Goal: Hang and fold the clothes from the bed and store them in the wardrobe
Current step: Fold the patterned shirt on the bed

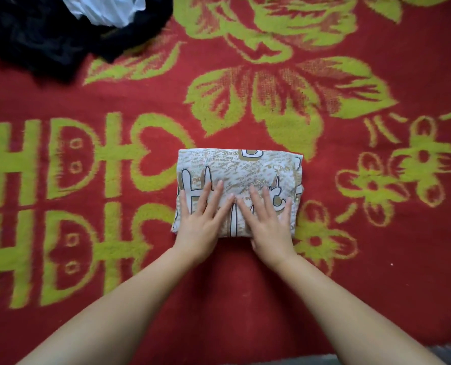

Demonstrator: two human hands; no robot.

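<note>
Fingers (213, 192) of both hands lie straight and spread, pressing flat the folded cream-and-gold printed cloth bundle (245, 167), which lies crosswise directly beneath them, equally near both hands.

Place: a home bedroom; someone's own bed, by the look of it
Bedding: red blanket (245, 285) with yellow-green flowers and woven characters; it fills the view
Laundry: folded printed garment (245, 167) on it; black clothes (35, 40) and white cloth (106, 7) heaped at one corner
</note>
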